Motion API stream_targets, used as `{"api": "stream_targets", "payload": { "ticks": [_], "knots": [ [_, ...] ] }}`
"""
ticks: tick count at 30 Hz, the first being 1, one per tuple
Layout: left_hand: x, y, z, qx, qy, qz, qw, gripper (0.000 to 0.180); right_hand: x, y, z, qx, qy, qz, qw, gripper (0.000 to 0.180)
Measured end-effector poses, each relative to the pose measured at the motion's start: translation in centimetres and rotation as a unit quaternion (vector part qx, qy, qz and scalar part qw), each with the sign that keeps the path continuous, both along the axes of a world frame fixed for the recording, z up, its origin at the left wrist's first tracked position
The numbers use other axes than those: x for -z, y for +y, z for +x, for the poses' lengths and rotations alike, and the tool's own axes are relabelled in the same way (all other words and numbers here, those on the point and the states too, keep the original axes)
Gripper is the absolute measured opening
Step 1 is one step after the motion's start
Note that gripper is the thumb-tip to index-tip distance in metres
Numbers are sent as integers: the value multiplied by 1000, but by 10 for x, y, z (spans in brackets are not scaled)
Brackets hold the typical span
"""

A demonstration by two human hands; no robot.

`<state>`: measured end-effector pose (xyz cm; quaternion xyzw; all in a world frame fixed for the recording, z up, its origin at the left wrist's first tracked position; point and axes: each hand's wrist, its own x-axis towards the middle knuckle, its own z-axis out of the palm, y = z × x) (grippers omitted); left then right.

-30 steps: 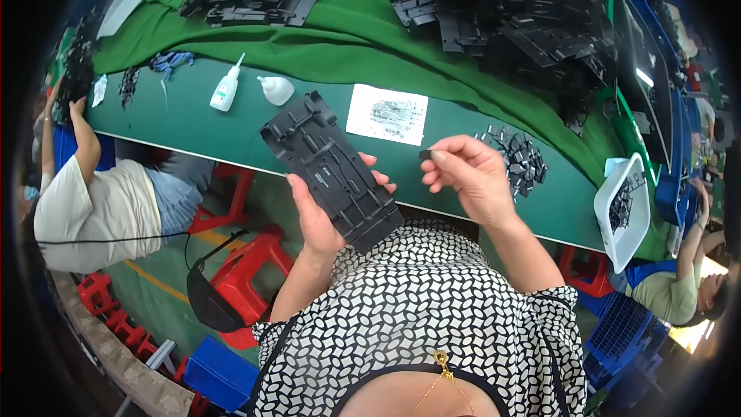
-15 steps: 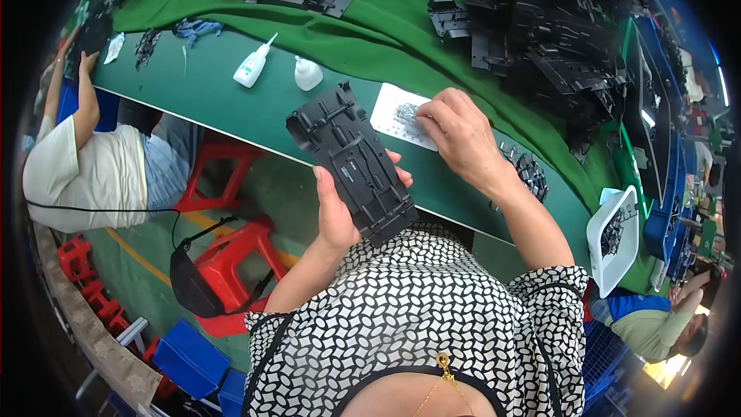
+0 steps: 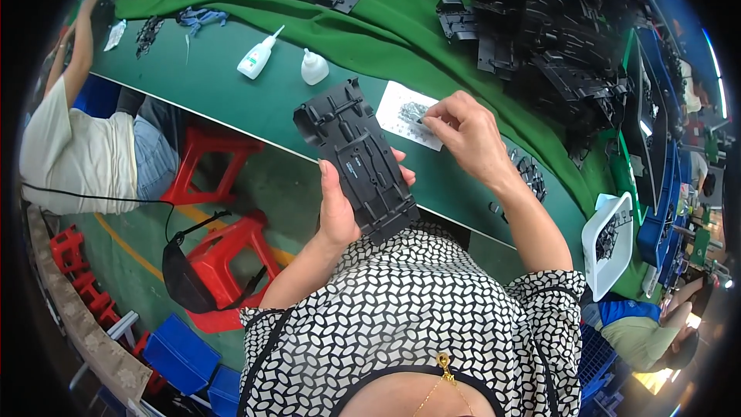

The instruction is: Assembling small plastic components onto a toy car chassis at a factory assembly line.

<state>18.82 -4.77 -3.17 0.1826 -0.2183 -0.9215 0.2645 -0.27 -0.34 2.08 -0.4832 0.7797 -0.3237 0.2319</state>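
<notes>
My left hand [image 3: 338, 210] grips a long black molded plastic part [image 3: 356, 161] from below, thumb along one edge and fingertips round the other. The part is tilted, its ribbed face with raised bars turned up, above the table's near edge. Over a white sheet [image 3: 394, 104] lying on the table, my right hand [image 3: 472, 139] has thumb and forefinger pinched together. A tiny dark bit shows at those fingertips, too small to name. Beside the fingertips, a pile of small clear or silvery pieces [image 3: 415, 113] rests on the sheet.
Two white squeeze bottles, a slim-nozzled one [image 3: 257, 58] and a rounder one [image 3: 314, 68], stand behind. Black parts pile up on green cloth [image 3: 409, 54] at the far right. Small black pieces [image 3: 531, 177] lie near my right forearm, a white bin [image 3: 610, 255] beyond. Another person [image 3: 85, 147] works at left.
My right hand has shifted slightly, and its pinched fingertips now show a small dark bit over the sheet. My left hand keeps hold of the black plastic part. The person at left has moved.
</notes>
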Motion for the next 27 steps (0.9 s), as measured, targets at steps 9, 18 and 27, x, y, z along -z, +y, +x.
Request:
{"api": "stream_targets", "payload": {
  "ticks": [9,18,27],
  "knots": [
    [-2,1,-1,-3,1,-8,1000,90,14,1,-5,3,88,-34,996,9],
    [0,0,2,9,24,-23,999,88,10,4,-6,-158,268,-137,941,7],
    [-9,-3,1,-2,27,8,1000,90,13,7,-9,-137,240,-172,945,5]
  ]
}}
